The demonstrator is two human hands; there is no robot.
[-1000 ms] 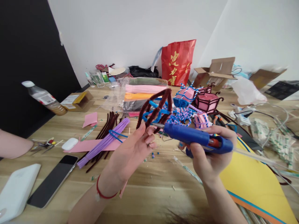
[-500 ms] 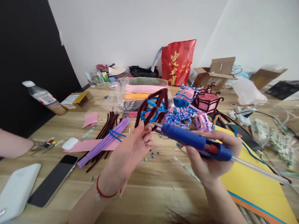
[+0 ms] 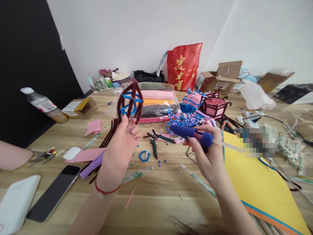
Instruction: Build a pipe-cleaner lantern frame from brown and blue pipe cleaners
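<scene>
Pinched in my left hand [image 3: 119, 147] is a lantern-shaped frame [image 3: 133, 98] of dark brown pipe cleaners with blue pipe-cleaner rings inside, raised above the table. My right hand [image 3: 207, 153] grips a blue hot glue gun [image 3: 190, 133], its nozzle pointing left and apart from the frame. On the table between my hands lie green-handled pliers [image 3: 154, 143] and a small blue hexagon ring [image 3: 144, 156]. Purple pipe cleaners [image 3: 91, 164] lie partly hidden behind my left forearm, over brown ones [image 3: 107, 133].
Finished pink lanterns [image 3: 215, 107] stand at the back right. A bag of pipe cleaners [image 3: 158, 98] lies behind my hands. Yellow sheets [image 3: 259, 182] are at right, a phone [image 3: 53, 192] and a power bank [image 3: 19, 202] at left. Another person's arm [image 3: 14, 156] rests at the left edge.
My left hand has moved left with the pipe-cleaner frame, away from the nozzle. The glue gun has shifted left and its tip no longer meets the frame. The pliers and blue ring are now uncovered.
</scene>
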